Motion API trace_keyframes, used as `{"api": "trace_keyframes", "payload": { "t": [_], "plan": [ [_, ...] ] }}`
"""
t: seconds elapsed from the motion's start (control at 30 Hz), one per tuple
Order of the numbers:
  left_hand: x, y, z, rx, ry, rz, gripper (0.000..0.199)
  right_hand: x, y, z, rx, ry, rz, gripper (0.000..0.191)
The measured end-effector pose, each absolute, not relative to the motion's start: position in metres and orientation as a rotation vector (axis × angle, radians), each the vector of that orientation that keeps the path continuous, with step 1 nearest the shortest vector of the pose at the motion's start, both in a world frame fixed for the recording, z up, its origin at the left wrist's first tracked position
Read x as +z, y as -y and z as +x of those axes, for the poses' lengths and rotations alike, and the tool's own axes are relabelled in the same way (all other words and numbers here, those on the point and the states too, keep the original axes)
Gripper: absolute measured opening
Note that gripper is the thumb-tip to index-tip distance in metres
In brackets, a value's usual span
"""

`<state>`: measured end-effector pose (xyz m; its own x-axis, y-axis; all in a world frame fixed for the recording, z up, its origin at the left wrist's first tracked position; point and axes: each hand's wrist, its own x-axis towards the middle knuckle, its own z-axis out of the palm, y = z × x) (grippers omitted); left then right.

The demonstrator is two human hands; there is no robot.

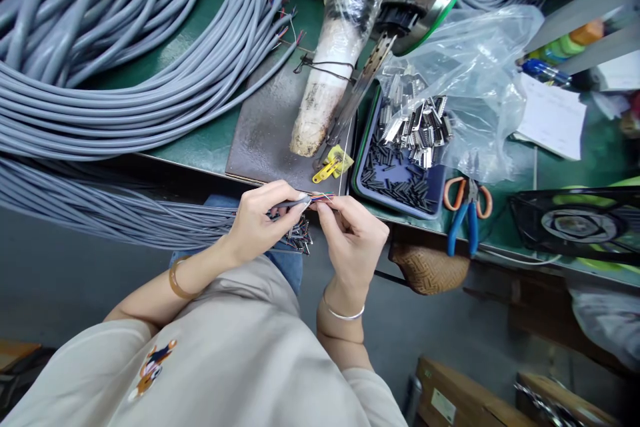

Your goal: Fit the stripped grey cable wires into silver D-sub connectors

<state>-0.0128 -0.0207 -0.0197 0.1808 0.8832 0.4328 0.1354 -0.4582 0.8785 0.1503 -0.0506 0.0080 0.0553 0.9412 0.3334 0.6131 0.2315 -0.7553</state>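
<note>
Between finger and thumb, my left hand (263, 221) pinches a grey cable (291, 203) close to its stripped end. Thin coloured wires (320, 198) fan out from that end toward the right. My right hand (353, 233) has its fingertips closed on these wires. Below my hands, over my lap, lies a bunch of cable ends with small dark and metal connectors (299, 235). Just beyond my fingers, at the bench edge, is a yellow clip (330, 168) on a dark plate (265, 123).
Big coils of grey cable (150, 107) fill the left. A soldering iron (367, 70) and a foil-and-plastic-wrapped tube (325, 87) point down at the plate. Right of them are a tray (395, 203) of black sleeves and metal connectors, pliers (469, 213) and a fan (575, 223).
</note>
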Motion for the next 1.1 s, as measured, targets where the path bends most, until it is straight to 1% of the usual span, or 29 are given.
{"api": "trace_keyframes", "payload": {
  "t": [0.3, 0.5, 0.6, 0.77, 0.9, 1.0, 1.1],
  "plan": [
    [-0.017, 0.023, -0.014, 1.373, -0.995, 1.912, 0.009, 0.007, 0.049, 0.144, 0.533, 1.538, -1.525, 0.011],
    [-0.022, 0.027, -0.009, 1.461, -1.047, 1.962, 0.01, -0.002, 0.049, 0.143, 0.763, 1.308, -1.575, 0.014],
    [-0.022, 0.03, -0.007, 1.464, -1.114, 1.87, 0.008, -0.005, 0.047, 0.141, 0.864, 1.209, -1.54, 0.013],
    [-0.019, 0.034, -0.005, 1.348, -1.144, 1.583, 0.004, -0.008, 0.044, 0.138, 0.957, 1.119, -1.473, 0.013],
    [-0.02, 0.033, -0.006, 1.297, -1.117, 1.473, 0.006, -0.008, 0.044, 0.136, 0.905, 1.136, -1.48, 0.014],
    [-0.021, 0.032, -0.007, 1.224, -1.123, 1.366, 0.008, -0.006, 0.046, 0.131, 0.762, 1.187, -1.535, 0.012],
    [-0.021, 0.032, -0.007, 1.2, -1.111, 1.266, 0.014, -0.005, 0.048, 0.126, 0.617, 1.241, -1.514, 0.01]
  ]
}}
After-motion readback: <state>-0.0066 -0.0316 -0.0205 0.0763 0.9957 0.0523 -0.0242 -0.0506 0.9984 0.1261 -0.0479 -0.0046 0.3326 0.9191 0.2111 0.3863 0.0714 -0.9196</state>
